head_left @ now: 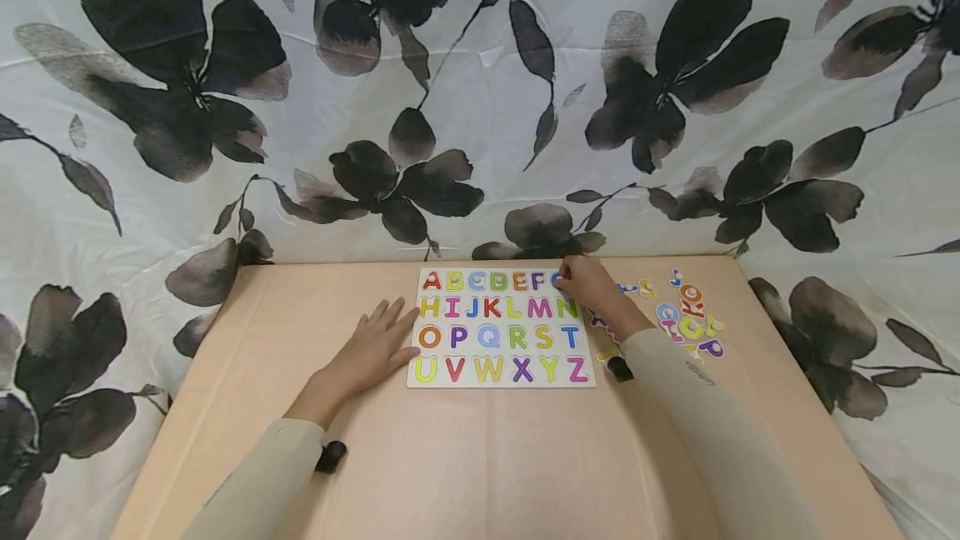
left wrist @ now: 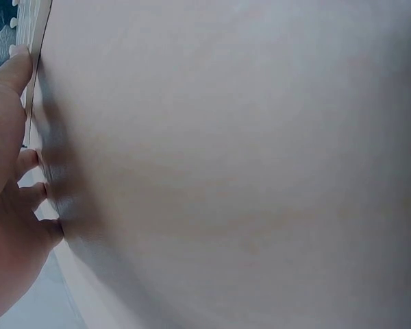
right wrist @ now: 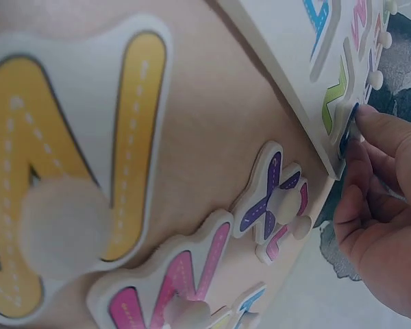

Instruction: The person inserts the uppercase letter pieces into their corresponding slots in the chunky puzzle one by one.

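A: How are the edges placed, and what room is given for moving?

B: The white rectangular board with four rows of coloured letters (head_left: 441, 369) is set close to the far edge of the peach-coloured tabletop (head_left: 487, 465), beyond which a white cloth printed with dark flowers (head_left: 487, 107) is seen. A broad stretch of tabletop is offered in front of the board and to its left; on the right, room is taken up by colourful loose letter pieces (head_left: 691, 308).

A: And the hands?

B: The board's left edge is touched by the left hand (head_left: 377, 346), with its fingers spread. At the far right corner, a small blue letter piece (head_left: 556, 279) is pinched by the right hand (head_left: 597, 288), beside the purple F (head_left: 534, 280).

A: How is the piece seen?

B: Only a blue part is shown (the rest is covered by fingertips); whether it is fully seated cannot be told.
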The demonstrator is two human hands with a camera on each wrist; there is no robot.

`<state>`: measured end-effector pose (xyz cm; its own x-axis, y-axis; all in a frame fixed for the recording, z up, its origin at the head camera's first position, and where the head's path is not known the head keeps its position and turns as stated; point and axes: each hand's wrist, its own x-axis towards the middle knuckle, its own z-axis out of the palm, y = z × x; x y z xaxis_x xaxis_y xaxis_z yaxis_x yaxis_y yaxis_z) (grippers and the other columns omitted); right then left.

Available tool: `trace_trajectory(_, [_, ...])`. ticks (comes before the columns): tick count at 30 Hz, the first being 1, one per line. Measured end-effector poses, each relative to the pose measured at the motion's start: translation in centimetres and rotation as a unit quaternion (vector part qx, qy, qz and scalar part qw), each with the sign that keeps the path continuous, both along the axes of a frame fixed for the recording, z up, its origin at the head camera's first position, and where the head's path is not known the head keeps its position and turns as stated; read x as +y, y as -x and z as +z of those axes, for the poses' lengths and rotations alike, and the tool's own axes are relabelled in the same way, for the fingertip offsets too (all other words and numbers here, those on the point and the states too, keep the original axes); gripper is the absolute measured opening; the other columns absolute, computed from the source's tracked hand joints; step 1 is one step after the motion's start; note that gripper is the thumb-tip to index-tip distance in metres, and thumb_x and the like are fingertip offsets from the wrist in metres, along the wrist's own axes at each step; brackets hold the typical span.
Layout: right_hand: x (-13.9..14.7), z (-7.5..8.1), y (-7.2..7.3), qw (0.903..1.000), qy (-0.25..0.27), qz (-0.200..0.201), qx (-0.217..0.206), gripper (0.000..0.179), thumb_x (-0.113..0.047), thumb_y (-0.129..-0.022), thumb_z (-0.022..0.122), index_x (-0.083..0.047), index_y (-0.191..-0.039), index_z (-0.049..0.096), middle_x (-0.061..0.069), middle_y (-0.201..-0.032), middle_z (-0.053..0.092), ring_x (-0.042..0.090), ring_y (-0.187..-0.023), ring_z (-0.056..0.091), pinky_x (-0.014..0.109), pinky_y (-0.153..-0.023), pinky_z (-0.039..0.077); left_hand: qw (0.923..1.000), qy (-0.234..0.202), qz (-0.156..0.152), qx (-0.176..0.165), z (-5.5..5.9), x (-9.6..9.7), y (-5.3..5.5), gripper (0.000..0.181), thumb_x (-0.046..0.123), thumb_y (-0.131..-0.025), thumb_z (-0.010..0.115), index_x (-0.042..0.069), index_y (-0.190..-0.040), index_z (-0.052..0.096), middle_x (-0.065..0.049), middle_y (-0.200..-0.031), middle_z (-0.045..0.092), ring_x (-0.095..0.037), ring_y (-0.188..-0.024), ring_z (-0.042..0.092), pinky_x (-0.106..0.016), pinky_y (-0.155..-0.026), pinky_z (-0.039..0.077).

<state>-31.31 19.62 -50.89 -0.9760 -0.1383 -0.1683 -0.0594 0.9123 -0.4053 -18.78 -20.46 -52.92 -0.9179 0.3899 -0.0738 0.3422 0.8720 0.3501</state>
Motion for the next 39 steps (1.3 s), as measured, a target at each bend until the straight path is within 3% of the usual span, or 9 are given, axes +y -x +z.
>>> trace_trajectory(9, [1.4, 1.5, -1.3, 0.9985, 0.048, 0.001, 0.024, 0.028, -0.024, -0.1, 0.071, -0.004, -0.119, 0.066, 0.011, -0.099, 0.065, 0.023, -0.087, 0.059, 0.031, -0.074, 0.051, 1.0, 0.004, 0.002, 0.003, -0.2, -0.2, 0.2, 0.074, 0.048, -0.102, 0.06, 0.015, -0.162, 0.035, -0.02, -0.171, 0.023, -0.049, -0.157, 0.017, -0.073, -0.122, 0.017])
trace_trajectory(17, [5.3, 2.7, -2.7, 0.9975, 0.056, 0.017, 0.04, 0.026, -0.019, -0.102, 0.067, -0.005, -0.124, 0.065, 0.012, -0.107, 0.065, 0.028, -0.097, 0.059, 0.044, -0.088, 0.056, 1.0, -0.002, -0.002, 0.008, -0.2, 0.0, 0.1, 0.072, 0.045, -0.102, 0.062, 0.012, -0.161, 0.037, -0.022, -0.169, 0.024, -0.05, -0.156, 0.019, -0.074, -0.12, 0.02])
trace_trajectory(26, [10.4, 3.7, -4.3, 0.9976, 0.036, 0.026, 0.054, 0.021, -0.016, -0.1, 0.067, -0.003, -0.117, 0.07, 0.013, -0.103, 0.069, 0.029, -0.096, 0.061, 0.041, -0.079, 0.051, 1.0, 0.0, 0.002, 0.007, -0.3, 0.1, 0.2, 0.073, 0.045, -0.102, 0.062, 0.013, -0.162, 0.036, -0.021, -0.17, 0.024, -0.048, -0.157, 0.017, -0.072, -0.122, 0.018])
trace_trajectory(34, [12.6, 3.6, -6.5, 0.9966, 0.016, 0.07, 0.04, 0.023, -0.013, -0.098, 0.071, -0.001, -0.118, 0.072, 0.01, -0.101, 0.07, 0.027, -0.094, 0.064, 0.043, -0.082, 0.056, 1.0, 0.002, 0.002, 0.003, -0.4, 0.3, 0.4, 0.073, 0.047, -0.102, 0.061, 0.014, -0.162, 0.036, -0.021, -0.17, 0.023, -0.048, -0.157, 0.017, -0.072, -0.122, 0.018])
trace_trajectory(39, [13.6, 3.4, -7.7, 0.9937, 0.016, 0.09, 0.065, 0.02, -0.011, -0.097, 0.072, 0.001, -0.113, 0.072, 0.01, -0.097, 0.07, 0.024, -0.089, 0.065, 0.042, -0.078, 0.057, 0.9999, 0.009, 0.003, -0.004, -0.4, 0.4, 0.5, 0.074, 0.05, -0.102, 0.059, 0.016, -0.163, 0.033, -0.02, -0.171, 0.021, -0.047, -0.158, 0.015, -0.071, -0.123, 0.017])
